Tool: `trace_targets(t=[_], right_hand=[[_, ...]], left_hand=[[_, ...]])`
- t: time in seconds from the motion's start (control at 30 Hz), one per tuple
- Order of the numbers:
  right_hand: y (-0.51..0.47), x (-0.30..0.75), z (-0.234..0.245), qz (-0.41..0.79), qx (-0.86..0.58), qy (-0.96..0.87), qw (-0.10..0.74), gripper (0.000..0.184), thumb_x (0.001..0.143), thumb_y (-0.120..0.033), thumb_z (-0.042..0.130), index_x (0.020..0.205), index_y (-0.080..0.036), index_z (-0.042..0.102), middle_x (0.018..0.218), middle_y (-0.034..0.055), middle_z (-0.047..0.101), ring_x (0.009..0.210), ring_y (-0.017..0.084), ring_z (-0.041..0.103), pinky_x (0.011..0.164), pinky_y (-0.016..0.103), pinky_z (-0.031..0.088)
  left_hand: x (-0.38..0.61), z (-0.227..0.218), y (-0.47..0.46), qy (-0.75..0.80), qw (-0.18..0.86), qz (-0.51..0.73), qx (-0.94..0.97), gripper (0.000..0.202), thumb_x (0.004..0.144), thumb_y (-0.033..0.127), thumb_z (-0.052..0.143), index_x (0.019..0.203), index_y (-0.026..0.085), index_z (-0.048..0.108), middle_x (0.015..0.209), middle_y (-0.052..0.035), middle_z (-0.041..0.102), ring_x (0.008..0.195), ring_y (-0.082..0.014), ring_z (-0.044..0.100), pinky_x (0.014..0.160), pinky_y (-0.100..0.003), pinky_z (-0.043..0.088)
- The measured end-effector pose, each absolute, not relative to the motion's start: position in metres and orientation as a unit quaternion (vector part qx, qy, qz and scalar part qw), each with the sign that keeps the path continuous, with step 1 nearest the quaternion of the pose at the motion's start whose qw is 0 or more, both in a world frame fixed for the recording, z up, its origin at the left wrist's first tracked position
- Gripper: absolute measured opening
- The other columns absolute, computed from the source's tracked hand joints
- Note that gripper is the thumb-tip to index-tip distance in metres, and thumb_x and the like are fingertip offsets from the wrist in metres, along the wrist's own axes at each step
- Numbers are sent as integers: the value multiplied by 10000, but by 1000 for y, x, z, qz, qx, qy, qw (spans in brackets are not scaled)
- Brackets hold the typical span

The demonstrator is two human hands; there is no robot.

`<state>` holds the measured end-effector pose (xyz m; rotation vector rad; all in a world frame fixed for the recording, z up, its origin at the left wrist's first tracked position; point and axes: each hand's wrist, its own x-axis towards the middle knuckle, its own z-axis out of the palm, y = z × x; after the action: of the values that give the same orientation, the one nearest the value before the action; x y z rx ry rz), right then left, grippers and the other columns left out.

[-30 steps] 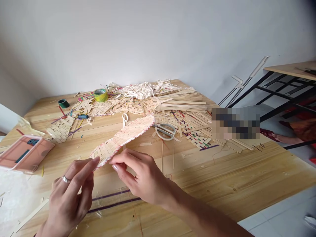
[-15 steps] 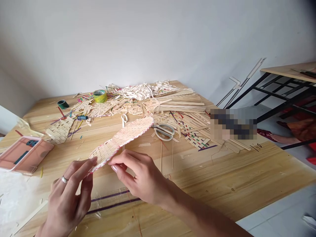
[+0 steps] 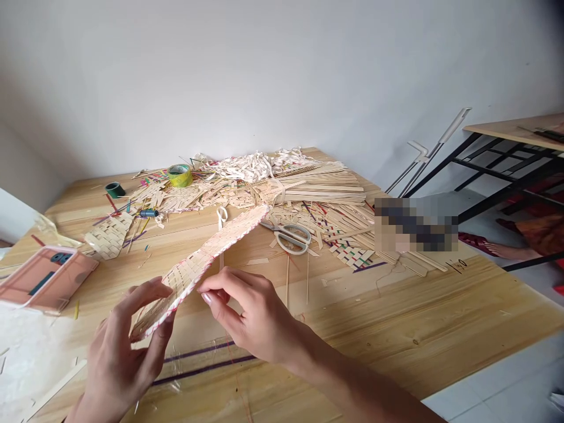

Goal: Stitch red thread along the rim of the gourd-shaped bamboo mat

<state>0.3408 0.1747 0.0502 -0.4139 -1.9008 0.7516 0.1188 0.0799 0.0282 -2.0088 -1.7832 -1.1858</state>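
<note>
A long woven straw piece (image 3: 207, 255) with a pink stitched edge, shaped like a shoe sole, is held above the wooden table (image 3: 396, 311). My left hand (image 3: 121, 352) grips its near end, fingers curled around the edge. My right hand (image 3: 247, 314) pinches the same edge a little further along with thumb and forefinger. The far end of the piece points toward the straw pile.
A heap of straw strips (image 3: 282, 182) covers the back of the table. Scissors (image 3: 291, 235) lie near it. A yellow-green tape roll (image 3: 180, 174), a dark green spool (image 3: 114, 189), a small woven mat (image 3: 108, 235) and a pink phone case (image 3: 44, 279) lie to the left. Another table (image 3: 515, 147) stands at right.
The woven piece has slid toward me and tilted more on edge; my left hand now wraps further around its near end. My right hand keeps its pinch.
</note>
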Motion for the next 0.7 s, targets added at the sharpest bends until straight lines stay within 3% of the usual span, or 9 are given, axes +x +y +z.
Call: trace_targets(t=[0.23, 0.47, 0.7], right_hand=[[175, 341, 51, 300, -170, -789, 508, 116, 1028, -99, 593, 1021, -185, 670, 870, 24, 734, 731, 123, 667, 693, 227, 527], [175, 342, 51, 309, -178, -787, 503, 116, 1029, -105, 596, 1023, -189, 675, 882, 26, 749, 720, 121, 678, 674, 221, 525], [176, 342, 50, 298, -193, -791, 498, 131, 1038, -125, 573, 1018, -193, 683, 871, 34, 746, 735, 132, 685, 694, 235, 535]], left_hand=[[118, 29, 81, -608, 101, -397, -681, 366, 992, 341, 687, 1328, 205, 639, 1122, -84, 804, 1014, -237, 801, 572, -211, 585], [116, 31, 83, -592, 72, -408, -692, 374, 986, 274, 693, 1348, 214, 621, 1106, -71, 796, 920, -204, 802, 618, -224, 607], [116, 30, 86, -592, 42, -421, -686, 403, 967, 216, 701, 1359, 220, 606, 1122, -73, 777, 1004, -224, 790, 835, -308, 664]])
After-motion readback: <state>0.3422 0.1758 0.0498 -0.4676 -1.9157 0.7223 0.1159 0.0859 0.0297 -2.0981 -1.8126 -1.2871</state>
